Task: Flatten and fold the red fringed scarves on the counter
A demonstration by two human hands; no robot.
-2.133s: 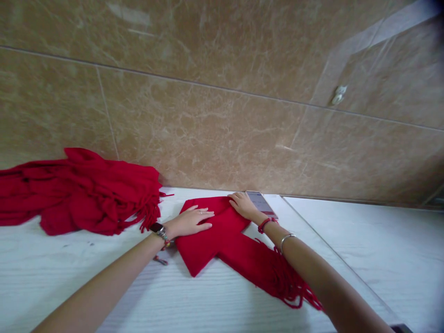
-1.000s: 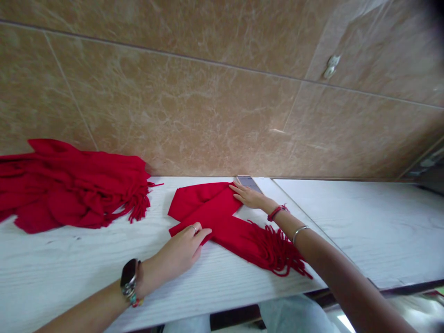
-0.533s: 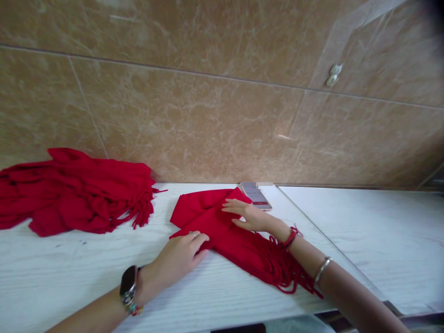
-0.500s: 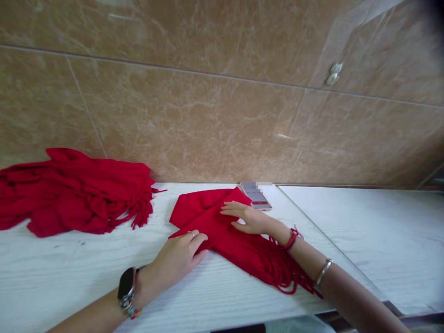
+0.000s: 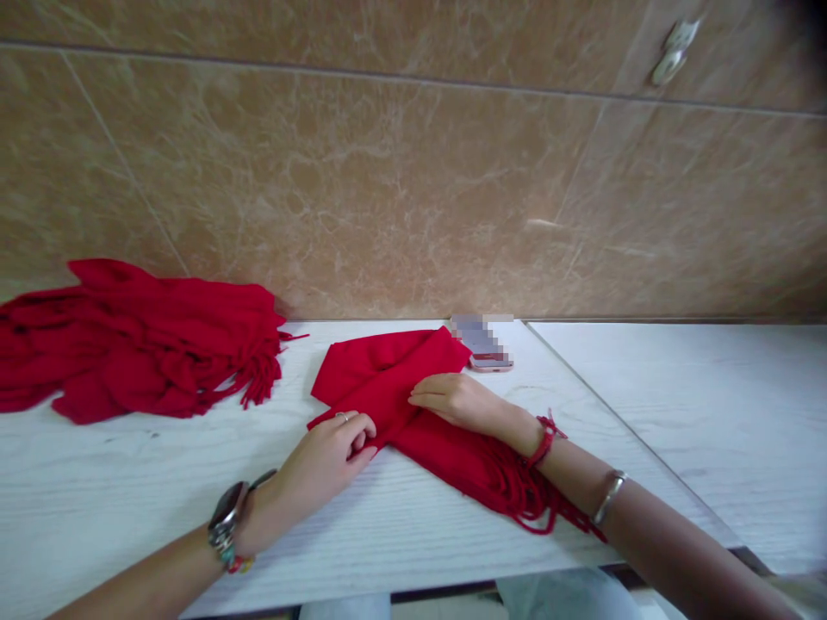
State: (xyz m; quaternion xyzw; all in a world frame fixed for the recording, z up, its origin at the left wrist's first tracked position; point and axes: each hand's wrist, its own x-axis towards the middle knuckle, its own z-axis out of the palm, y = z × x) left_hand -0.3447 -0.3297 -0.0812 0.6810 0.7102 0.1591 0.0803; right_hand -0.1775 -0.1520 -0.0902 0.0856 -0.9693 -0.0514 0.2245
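Note:
A red fringed scarf [image 5: 401,370] lies folded on the white table, its two ends crossing and its fringe trailing toward the lower right. My left hand [image 5: 342,448] is closed at the scarf's lower left edge, fingers curled on the cloth with the thumb alongside. Across the middle of the scarf, my right hand [image 5: 462,403] has its fingers drawn together at a fold; the thumb is hidden underneath. The fringe passes below my right wrist.
A second red scarf [image 5: 161,344] lies in a crumpled heap at the left, against the tiled wall [image 5: 362,189]. Beside the folded scarf, a phone [image 5: 494,366] rests near the wall. The white table [image 5: 194,499] has a seam on the right. A small white fixture [image 5: 675,52] is on the wall.
My right hand's spread fingers have come together on the cloth and moved slightly down it. The left hand's fingers have curled more at the scarf's edge. The view has tilted down a little.

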